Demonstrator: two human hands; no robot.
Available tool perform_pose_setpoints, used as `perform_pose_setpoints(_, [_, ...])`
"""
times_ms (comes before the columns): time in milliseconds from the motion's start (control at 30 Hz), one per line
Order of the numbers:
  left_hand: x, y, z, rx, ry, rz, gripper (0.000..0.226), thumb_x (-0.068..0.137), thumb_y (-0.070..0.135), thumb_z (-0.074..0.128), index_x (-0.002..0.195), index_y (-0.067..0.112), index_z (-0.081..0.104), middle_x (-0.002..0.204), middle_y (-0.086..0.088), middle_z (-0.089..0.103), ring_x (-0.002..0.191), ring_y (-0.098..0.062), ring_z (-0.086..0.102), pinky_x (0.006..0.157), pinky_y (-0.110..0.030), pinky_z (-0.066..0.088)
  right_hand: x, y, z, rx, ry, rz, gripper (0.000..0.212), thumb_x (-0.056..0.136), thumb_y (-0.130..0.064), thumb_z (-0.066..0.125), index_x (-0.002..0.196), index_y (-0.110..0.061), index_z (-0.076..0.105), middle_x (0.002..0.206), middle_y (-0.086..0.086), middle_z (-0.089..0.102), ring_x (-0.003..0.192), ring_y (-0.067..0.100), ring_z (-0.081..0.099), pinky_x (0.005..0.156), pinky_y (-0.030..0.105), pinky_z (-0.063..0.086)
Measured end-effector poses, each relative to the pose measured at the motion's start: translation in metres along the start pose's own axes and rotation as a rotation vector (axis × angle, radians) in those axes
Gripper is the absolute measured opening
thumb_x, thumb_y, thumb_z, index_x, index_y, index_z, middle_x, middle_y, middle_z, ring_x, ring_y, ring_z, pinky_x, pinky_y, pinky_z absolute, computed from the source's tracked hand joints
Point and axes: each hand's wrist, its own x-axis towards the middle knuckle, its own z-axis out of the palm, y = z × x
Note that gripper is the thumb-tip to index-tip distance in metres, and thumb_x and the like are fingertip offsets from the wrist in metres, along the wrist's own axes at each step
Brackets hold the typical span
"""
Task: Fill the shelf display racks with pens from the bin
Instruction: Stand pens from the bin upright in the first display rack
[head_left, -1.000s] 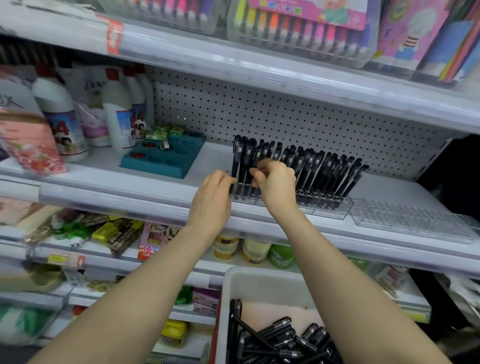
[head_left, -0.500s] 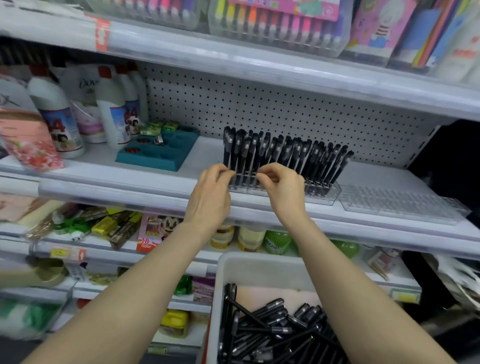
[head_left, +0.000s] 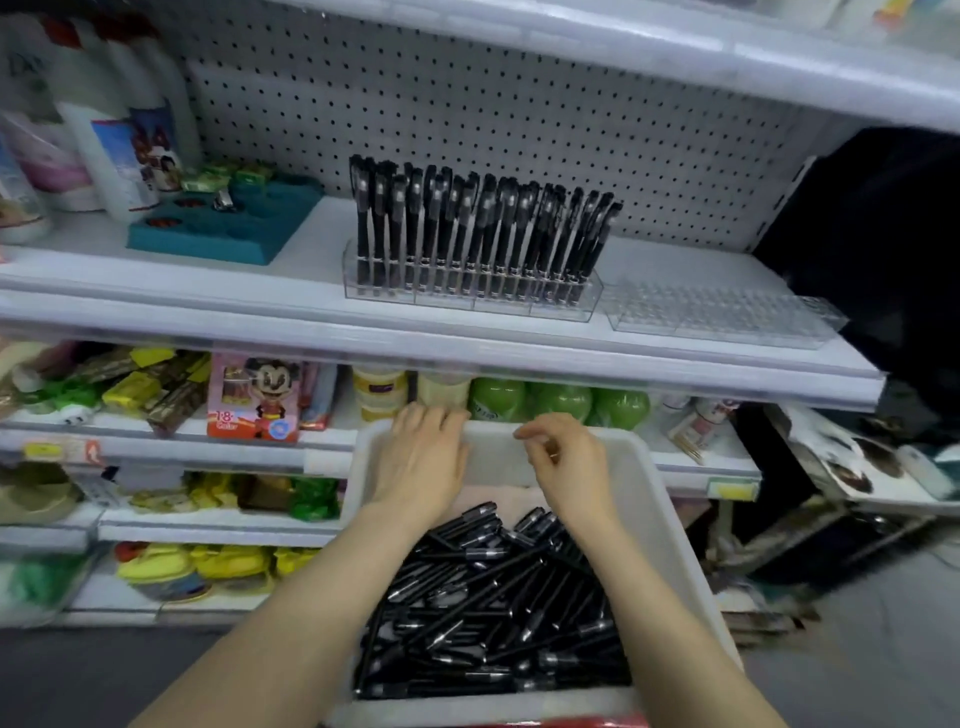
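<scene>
Pens (head_left: 478, 228) are standing in the rack (head_left: 470, 296), which is sitting on a shelf (head_left: 306, 286). A pegboard (head_left: 519, 114) is standing behind the rack, a second rack (head_left: 722, 317) is lying just to its right, a tray (head_left: 223, 234) is sitting to its left, and a bin (head_left: 670, 519) of loose pens (head_left: 493, 613) is sitting below and before it.

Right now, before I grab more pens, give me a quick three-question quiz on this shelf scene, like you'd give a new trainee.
1. True or false: the clear rack to the right of the pen-filled rack holds no pens.
2. Where are the left hand and right hand? A: above the white bin. B: at the pen-filled rack. C: out of view.
3. Fill in: the loose pens in the bin are ____ in colour.
Key: 1 true; 2 A; 3 black.
</scene>
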Motion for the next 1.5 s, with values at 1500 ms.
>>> perform_pose_setpoints(1500, [0.106, -0.091, -0.104, -0.058, 0.272, -0.021, 0.050, 0.086, -0.008, 0.056, 0.134, 0.006, 0.055, 0.132, -0.009, 0.054, 0.122, -0.028, 0.046, 0.097, -0.040, 0.046, 0.157, -0.171, -0.031, 0.277, 0.229, -0.199, 0.012, 0.094, -0.025, 0.063, 0.090, -0.015, 0.066, 0.076, -0.002, 0.071, 0.069, 0.008, 0.070, 0.078, 0.034, 0.059])
